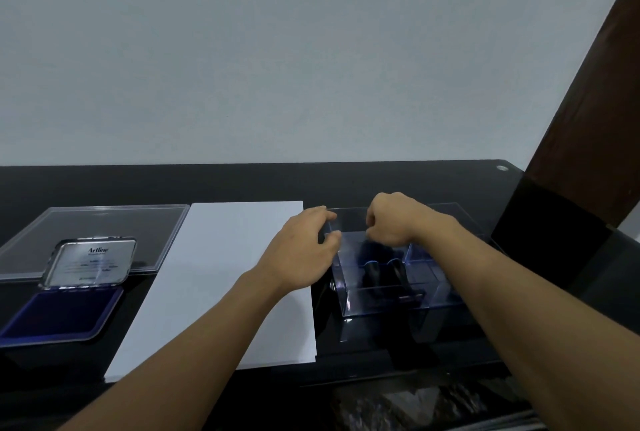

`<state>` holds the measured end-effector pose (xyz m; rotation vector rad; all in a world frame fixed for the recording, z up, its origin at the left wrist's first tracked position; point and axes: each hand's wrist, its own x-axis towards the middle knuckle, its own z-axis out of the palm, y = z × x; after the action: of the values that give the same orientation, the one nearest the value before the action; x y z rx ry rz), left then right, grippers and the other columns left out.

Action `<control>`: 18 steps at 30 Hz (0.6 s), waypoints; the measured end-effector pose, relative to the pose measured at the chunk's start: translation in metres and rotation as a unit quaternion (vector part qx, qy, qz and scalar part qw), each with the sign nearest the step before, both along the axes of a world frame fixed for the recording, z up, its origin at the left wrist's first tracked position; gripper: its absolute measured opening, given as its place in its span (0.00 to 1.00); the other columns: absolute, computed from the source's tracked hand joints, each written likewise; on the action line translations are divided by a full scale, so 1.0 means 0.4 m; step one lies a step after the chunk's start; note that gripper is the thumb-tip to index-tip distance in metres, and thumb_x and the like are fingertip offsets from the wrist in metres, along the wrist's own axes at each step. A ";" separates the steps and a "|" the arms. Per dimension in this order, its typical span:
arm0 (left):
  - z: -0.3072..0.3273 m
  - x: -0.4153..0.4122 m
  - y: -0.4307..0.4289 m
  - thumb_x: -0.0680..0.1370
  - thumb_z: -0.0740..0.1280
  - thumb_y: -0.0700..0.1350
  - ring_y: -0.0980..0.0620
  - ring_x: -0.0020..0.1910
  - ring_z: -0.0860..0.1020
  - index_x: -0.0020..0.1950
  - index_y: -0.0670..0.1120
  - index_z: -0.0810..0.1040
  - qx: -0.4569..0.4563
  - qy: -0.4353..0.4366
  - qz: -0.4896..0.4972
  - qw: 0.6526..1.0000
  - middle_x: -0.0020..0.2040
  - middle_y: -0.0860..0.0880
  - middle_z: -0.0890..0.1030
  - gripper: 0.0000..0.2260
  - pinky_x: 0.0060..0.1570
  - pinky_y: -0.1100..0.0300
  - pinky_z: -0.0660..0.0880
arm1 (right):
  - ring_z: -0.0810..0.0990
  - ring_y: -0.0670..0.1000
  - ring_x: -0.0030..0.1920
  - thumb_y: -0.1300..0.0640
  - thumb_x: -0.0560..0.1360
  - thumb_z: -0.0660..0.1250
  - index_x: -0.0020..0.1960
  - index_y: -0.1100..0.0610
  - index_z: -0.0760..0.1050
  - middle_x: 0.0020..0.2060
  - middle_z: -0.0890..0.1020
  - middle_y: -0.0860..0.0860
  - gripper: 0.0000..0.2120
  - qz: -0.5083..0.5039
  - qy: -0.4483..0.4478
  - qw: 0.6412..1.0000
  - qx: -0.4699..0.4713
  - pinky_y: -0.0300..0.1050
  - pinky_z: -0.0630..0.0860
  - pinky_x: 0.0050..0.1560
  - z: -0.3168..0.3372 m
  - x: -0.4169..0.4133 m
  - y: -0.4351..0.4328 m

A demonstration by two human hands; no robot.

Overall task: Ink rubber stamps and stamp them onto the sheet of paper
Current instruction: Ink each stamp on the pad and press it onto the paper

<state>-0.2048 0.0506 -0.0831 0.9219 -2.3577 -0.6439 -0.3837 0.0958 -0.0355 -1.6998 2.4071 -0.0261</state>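
Two bare forearms reach from the near edge across a glossy black worktop towards a clear blue-tinted box at the right. The left hand lies over the right edge of the paper, and its fingers and thumb pinch the box's far left corner, seemingly to steady it. The right hand hangs over the middle of the box with its fingers curled downward; whether they already grip a handle I cannot tell, as the knuckles hide what is under them. Two dark stamps stand in the middle compartment, just below that hand, so picking one out looks like the step in hand. The paper is blank and lies between box and ink pad, a sensible order: take from the right, ink at the left, print in the centre. The pad is at the near left, open, its blue surface bare, its silver lid propped up behind it and reading "Artline"; the smaller print below is too blurred to read. A flat clear cover lies behind the pad, probably the box's own, set out of the way. A plain pale wall fills the far side.
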 end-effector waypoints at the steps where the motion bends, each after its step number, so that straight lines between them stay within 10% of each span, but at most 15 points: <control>1: 0.000 0.001 0.001 0.81 0.60 0.50 0.56 0.64 0.70 0.70 0.49 0.70 0.000 0.001 0.000 1.000 0.69 0.53 0.72 0.17 0.56 0.66 0.64 | 0.83 0.57 0.43 0.57 0.74 0.66 0.46 0.58 0.80 0.42 0.83 0.56 0.07 0.002 -0.004 1.000 0.002 0.56 0.83 0.49 -0.001 -0.001 0.001; 18: 0.001 -0.002 0.010 0.81 0.60 0.51 0.54 0.69 0.68 0.71 0.50 0.69 0.008 -0.012 0.009 1.000 0.72 0.53 0.69 0.18 0.60 0.65 0.63 | 0.82 0.50 0.46 0.57 0.75 0.73 0.48 0.55 0.85 0.45 0.85 0.50 0.04 0.037 -0.063 0.997 -0.031 0.44 0.79 0.46 0.038 -0.014 0.047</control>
<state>-0.2057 0.0547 -0.0827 0.9616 -2.3666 -0.6500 -0.3893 0.1147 -0.0202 -1.7561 2.2751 -0.1939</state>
